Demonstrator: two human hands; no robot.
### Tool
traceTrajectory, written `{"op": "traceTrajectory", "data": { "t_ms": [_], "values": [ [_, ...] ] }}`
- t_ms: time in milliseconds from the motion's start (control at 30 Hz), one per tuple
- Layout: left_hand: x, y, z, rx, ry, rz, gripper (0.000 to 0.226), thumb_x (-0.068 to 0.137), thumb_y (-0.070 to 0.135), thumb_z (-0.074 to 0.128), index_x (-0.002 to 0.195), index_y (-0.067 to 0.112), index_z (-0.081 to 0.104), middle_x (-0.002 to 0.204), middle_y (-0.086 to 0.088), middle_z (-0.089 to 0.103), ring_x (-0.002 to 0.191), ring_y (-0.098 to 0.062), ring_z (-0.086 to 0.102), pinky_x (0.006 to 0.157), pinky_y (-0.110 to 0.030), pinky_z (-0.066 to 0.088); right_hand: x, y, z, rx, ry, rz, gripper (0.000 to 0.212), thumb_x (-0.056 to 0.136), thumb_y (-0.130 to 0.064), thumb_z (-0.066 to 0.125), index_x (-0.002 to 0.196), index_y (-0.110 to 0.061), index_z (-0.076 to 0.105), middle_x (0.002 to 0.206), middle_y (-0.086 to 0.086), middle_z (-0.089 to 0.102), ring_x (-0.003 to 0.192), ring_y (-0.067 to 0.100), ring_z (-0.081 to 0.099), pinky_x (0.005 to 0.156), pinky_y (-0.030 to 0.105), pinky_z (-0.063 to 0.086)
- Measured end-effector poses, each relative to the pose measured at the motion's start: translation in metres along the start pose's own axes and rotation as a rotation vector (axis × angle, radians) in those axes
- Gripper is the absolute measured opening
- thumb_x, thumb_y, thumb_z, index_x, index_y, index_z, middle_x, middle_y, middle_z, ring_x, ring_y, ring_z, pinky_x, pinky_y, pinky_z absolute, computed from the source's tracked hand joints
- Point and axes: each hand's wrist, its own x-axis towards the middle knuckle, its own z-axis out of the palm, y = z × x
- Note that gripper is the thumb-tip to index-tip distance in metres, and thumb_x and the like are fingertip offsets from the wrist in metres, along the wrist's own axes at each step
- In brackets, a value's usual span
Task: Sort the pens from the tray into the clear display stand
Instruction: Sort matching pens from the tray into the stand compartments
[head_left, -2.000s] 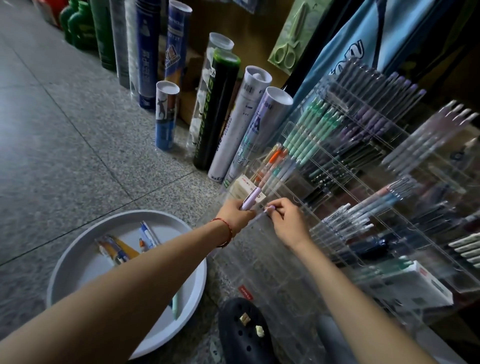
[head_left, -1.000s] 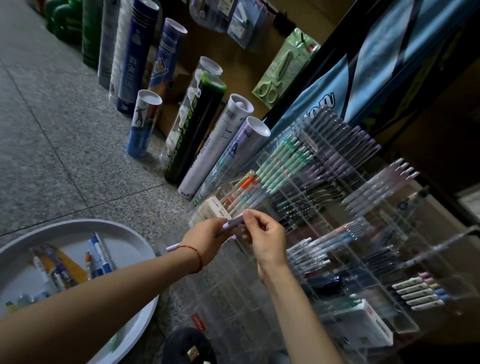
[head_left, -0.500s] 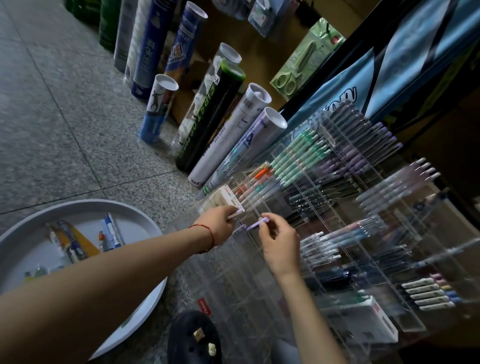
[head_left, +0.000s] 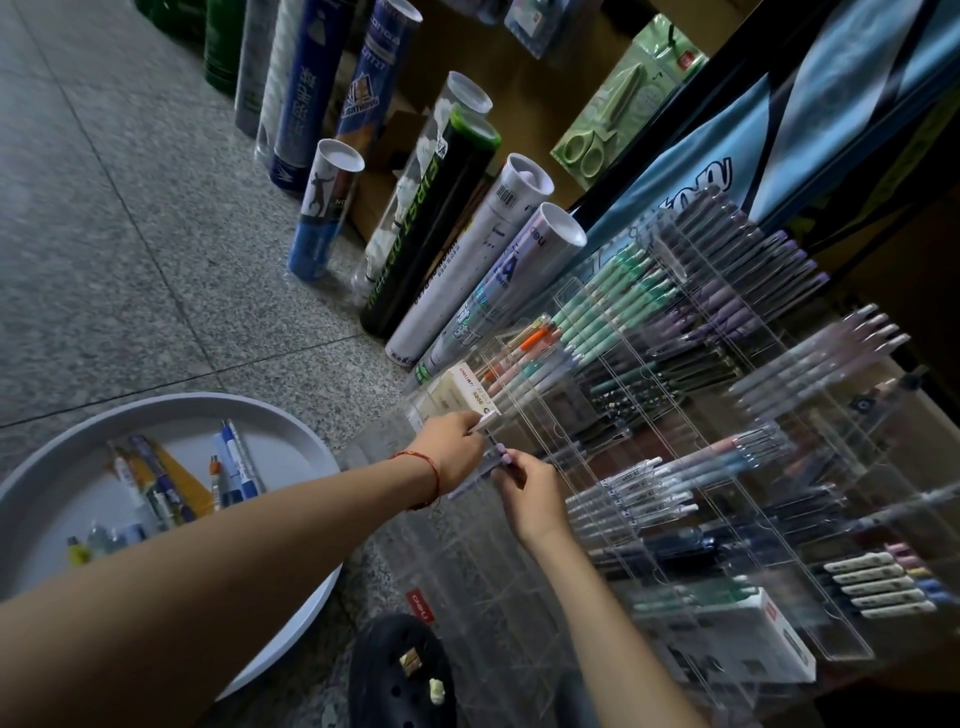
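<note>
A speckled stone floor (head_left: 130, 234) carries a round grey tray (head_left: 174, 399) at left, with pens (head_left: 231, 467) lying in it. The clear stand (head_left: 519, 597), at right, has rows of pens in its slots. At its near-left edge the right hand (head_left: 535, 499) pinches a lilac pen (head_left: 470, 482). The left hand (head_left: 454, 449), fingers curled, touches something pale just beside it; grip unclear.

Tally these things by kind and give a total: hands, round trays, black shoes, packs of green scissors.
Hands: 2 (left hand, right hand)
Round tray: 1
Black shoe: 1
Pack of green scissors: 1
Total: 5
</note>
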Motion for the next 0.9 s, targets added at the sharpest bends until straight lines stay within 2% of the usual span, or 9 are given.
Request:
{"op": "traceTrajectory", "data": {
  "t_ms": [100, 200, 267, 333, 433, 533, 667, 767, 900],
  "values": [
    [-0.001, 0.005, 0.002, 0.028, 0.006, 0.006, 0.019, 0.089, 0.004, 0.038, 0.072, 0.008, 0.046, 0.086, -0.023, 0.056, 0.076, -0.023, 0.044, 0.063, -0.025, 0.032, -0.001, -0.011, -0.009, -0.004, 0.016, -0.002, 0.038, 0.090, 0.005, 0.049, 0.127, -0.004, 0.052, 0.109, 0.004, 0.061, 0.098, 0.009, 0.055, 0.088, 0.016, 0.041],
    [-0.004, 0.009, 0.007, 0.050, -0.035, 0.081, 0.015, 0.091, 0.005, 0.041, 0.082, 0.004, 0.053, 0.078, -0.011, 0.055, 0.080, -0.022, 0.049, 0.059, -0.027, 0.034, -0.007, -0.024, -0.017, 0.165, 0.106, -0.053, 0.037, 0.090, 0.000, 0.054, 0.126, -0.011, 0.053, 0.095, -0.009, 0.059, 0.086, 0.003, 0.056, 0.085, 0.019, 0.049],
    [-0.004, 0.008, 0.011, 0.030, -0.039, 0.128, 0.020, 0.090, 0.003, 0.042, 0.099, -0.003, 0.058, 0.092, -0.016, 0.063, 0.089, -0.028, 0.057, 0.070, -0.030, 0.042, -0.012, -0.029, -0.018, 0.343, 0.095, -0.040, 0.031, 0.092, -0.006, 0.054, 0.121, -0.014, 0.055, 0.095, -0.003, 0.063, 0.086, 0.008, 0.060, 0.080, 0.024, 0.052],
    [-0.005, 0.008, 0.014, 0.071, -0.054, 0.195, 0.021, 0.091, 0.003, 0.042, 0.104, -0.003, 0.058, 0.101, -0.021, 0.063, 0.093, -0.029, 0.058, 0.075, -0.029, 0.043, -0.015, -0.029, -0.018, 0.464, 0.146, -0.011, 0.023, 0.091, -0.008, 0.056, 0.114, -0.011, 0.058, 0.094, 0.006, 0.066, 0.083, 0.015, 0.062, 0.072, 0.024, 0.052],
    [-0.005, 0.013, 0.016, 0.181, -0.094, 0.331, 0.023, 0.092, 0.006, 0.045, 0.110, 0.000, 0.058, 0.107, -0.017, 0.062, 0.099, -0.026, 0.057, 0.082, -0.028, 0.041, -0.019, -0.028, -0.025, 0.594, 0.214, 0.006, 0.012, 0.088, -0.004, 0.058, 0.099, -0.009, 0.060, 0.084, 0.006, 0.067, 0.072, 0.010, 0.062, 0.065, 0.020, 0.052],
    [-0.005, 0.018, 0.014, 0.302, -0.078, 0.409, 0.029, 0.095, 0.011, 0.043, 0.120, 0.006, 0.056, 0.111, -0.016, 0.059, 0.104, -0.030, 0.054, 0.087, -0.035, 0.043, -0.025, -0.031, -0.043, 0.534, 0.337, -0.109, 0.012, 0.087, -0.003, 0.060, 0.089, -0.015, 0.059, 0.080, 0.004, 0.065, 0.062, 0.003, 0.061, 0.061, 0.017, 0.051],
    [0.001, 0.008, 0.003, 0.638, -0.044, 0.330, 0.050, 0.091, 0.006, 0.041, 0.139, 0.018, 0.039, 0.133, -0.008, 0.044, 0.122, -0.027, 0.039, 0.100, -0.036, 0.034, -0.039, -0.038, -0.061, 0.254, 0.553, -0.309, 0.019, 0.087, -0.009, 0.061, 0.087, -0.026, 0.052, 0.089, -0.006, 0.063, 0.079, 0.006, 0.062, 0.073, 0.013, 0.052],
    [0.000, 0.001, -0.003, 0.799, -0.124, 0.319, 0.057, 0.085, 0.004, 0.043, 0.141, 0.018, 0.037, 0.139, -0.004, 0.037, 0.127, -0.025, 0.033, 0.100, -0.035, 0.030, -0.037, -0.028, -0.043, 0.046, 0.461, -0.334, 0.015, 0.088, -0.004, 0.059, 0.093, -0.016, 0.053, 0.086, -0.004, 0.060, 0.078, 0.005, 0.059, 0.066, 0.000, 0.043],
    [-0.002, 0.004, -0.002, 0.882, -0.155, 0.338, 0.055, 0.086, 0.008, 0.045, 0.140, 0.018, 0.038, 0.140, -0.004, 0.034, 0.127, -0.026, 0.032, 0.100, -0.035, 0.030, -0.027, -0.004, -0.017, 0.010, 0.411, -0.268, 0.020, 0.088, -0.005, 0.059, 0.108, -0.010, 0.060, 0.091, 0.002, 0.065, 0.084, 0.015, 0.063, 0.068, -0.002, 0.040]
  ]
}}
